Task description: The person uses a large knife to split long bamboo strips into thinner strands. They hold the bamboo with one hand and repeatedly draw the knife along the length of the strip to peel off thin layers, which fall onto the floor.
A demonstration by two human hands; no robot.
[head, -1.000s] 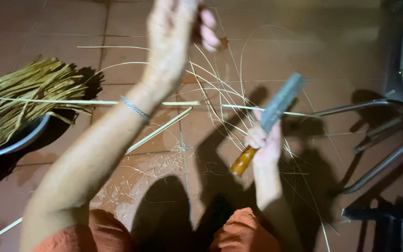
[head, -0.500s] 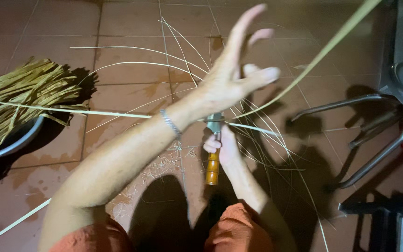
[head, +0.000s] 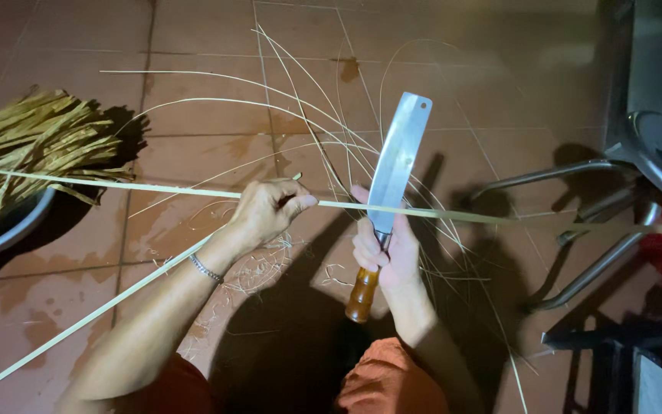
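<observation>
Head view, from the left edge: a bundle of flat tan strips point(head: 28, 153) lies fanned over the rim of a metal basin point(head: 9, 226), its loose ends pointing right. Out of it runs a long pale bamboo strip point(head: 155, 186), its long axis nearly level across the whole frame, dipping slightly toward the right edge. A second strip point(head: 78, 326) slants from the lower left corner up toward the left hand point(head: 266, 211). That hand is curled closed, thumb and fingers pinching the long strip, with a thin bracelet point(head: 207, 268) on the wrist. Just to its right, the right hand point(head: 385, 249) is wrapped tight around the wooden handle of a cleaver point(head: 394, 165). The blade stands upright, leaning a little to the right, its squared tip pointing away from the person and the handle end pointing back at them. The long strip crosses the blade near its base; whether it passes in front of or behind it I cannot tell. Thin curved slivers point(head: 308, 115) arc over the floor behind both hands, and fine shavings point(head: 258, 268) lie under the left wrist. The reddish-brown tiled floor point(head: 193, 61) is dimly lit with hard shadows. At the right stand the metal legs of a dark chair point(head: 645, 115).
</observation>
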